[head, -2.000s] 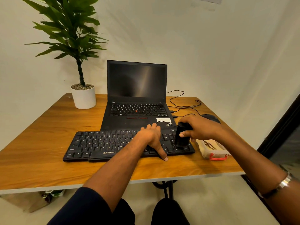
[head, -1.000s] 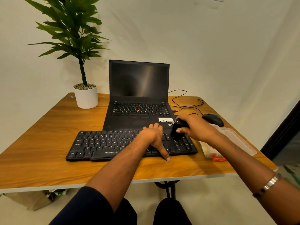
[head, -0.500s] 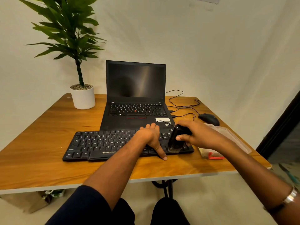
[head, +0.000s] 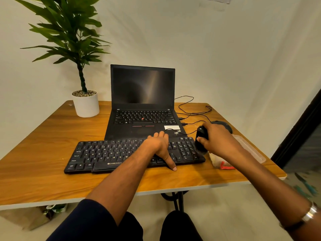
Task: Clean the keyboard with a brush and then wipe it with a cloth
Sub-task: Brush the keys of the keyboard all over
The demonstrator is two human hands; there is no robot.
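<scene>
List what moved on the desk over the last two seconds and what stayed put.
The right hand, gripping the black brush throughout, swept it back and forth over the right end of the black external keyboard; it now sits at the right edge. The left hand stayed pressed on the keys, holding the keyboard where it was. Nothing was let go.

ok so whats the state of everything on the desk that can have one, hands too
laptop: lid open, screen dark
keyboard: flat on table, held down
left hand: presses keyboard, thumb on table
right hand: grips brush
brush: upright, bristles on keyboard's right end
mouse: idle behind right hand
</scene>
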